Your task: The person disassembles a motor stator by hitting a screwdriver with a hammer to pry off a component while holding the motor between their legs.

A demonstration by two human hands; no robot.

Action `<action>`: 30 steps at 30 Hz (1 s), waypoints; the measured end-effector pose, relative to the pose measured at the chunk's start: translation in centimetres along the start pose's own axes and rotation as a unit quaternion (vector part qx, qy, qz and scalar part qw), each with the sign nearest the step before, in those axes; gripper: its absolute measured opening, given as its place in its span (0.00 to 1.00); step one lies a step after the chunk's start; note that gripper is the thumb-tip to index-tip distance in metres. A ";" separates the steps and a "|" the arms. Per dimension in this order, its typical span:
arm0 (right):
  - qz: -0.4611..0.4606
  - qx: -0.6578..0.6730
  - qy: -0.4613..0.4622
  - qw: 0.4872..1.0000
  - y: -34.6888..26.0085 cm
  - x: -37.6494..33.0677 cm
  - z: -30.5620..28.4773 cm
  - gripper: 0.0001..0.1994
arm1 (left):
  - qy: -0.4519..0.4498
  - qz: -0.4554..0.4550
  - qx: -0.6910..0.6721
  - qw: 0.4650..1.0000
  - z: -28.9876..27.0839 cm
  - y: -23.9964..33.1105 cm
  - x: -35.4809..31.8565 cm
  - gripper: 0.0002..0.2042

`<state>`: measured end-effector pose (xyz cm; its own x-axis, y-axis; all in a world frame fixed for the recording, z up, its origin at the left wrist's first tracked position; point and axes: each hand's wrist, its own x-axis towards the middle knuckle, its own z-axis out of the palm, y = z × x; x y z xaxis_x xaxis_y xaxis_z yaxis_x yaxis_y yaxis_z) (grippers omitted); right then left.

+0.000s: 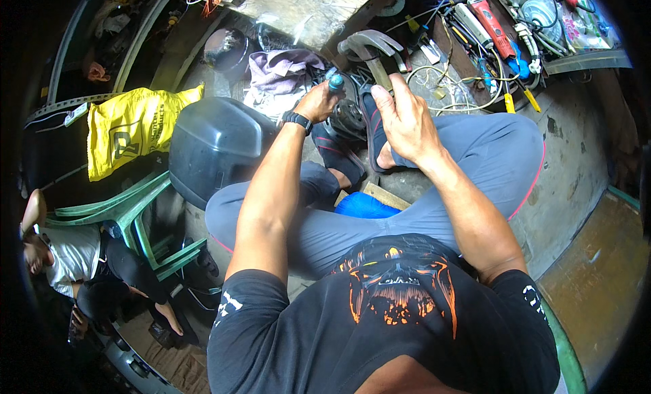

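My left hand (317, 104), with a black watch at the wrist, is closed around a tool with a teal, rounded handle end (336, 83). That end points up; its lower part is hidden, so its kind does not show. My right hand (411, 126) grips a claw hammer (371, 48) by its worn handle, thumb and forefinger stretched along it. The hammer's head is beyond the hand, just above and right of the teal end, apart from it. Below my left hand, between my sandalled feet, sits a dark, round metal part (349, 114), partly covered.
A purple-grey cloth (281, 72) and black plastic case (217, 146) lie left, near a yellow bag (135, 129) and green plastic chair (135, 207). At right are a red angle grinder (489, 22), cables and hand tools. Another person (88, 258) sits far left.
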<state>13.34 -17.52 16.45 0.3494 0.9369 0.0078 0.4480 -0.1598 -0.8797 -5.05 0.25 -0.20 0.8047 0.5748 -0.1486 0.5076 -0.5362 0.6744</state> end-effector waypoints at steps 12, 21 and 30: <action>-0.023 -0.060 -0.029 0.998 -2.7 2.7 -0.3 0.17 | 0.023 -0.006 -0.008 1.000 0.5 -0.8 -0.3 0.13; 0.022 -0.137 -0.108 0.984 5.3 2.5 2.1 0.17 | 0.080 0.014 -0.066 0.995 1.5 -2.6 -0.7 0.25; -0.040 0.017 0.030 0.999 -1.3 3.4 -1.2 0.15 | 0.039 -0.062 -0.078 0.994 -0.3 -0.6 -0.8 0.21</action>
<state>14.94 -14.50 18.24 0.3628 0.9258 0.1061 0.4483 -0.0735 -0.8908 -6.13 0.29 -0.24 0.7100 0.6796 -0.1847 0.5421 -0.3600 0.7593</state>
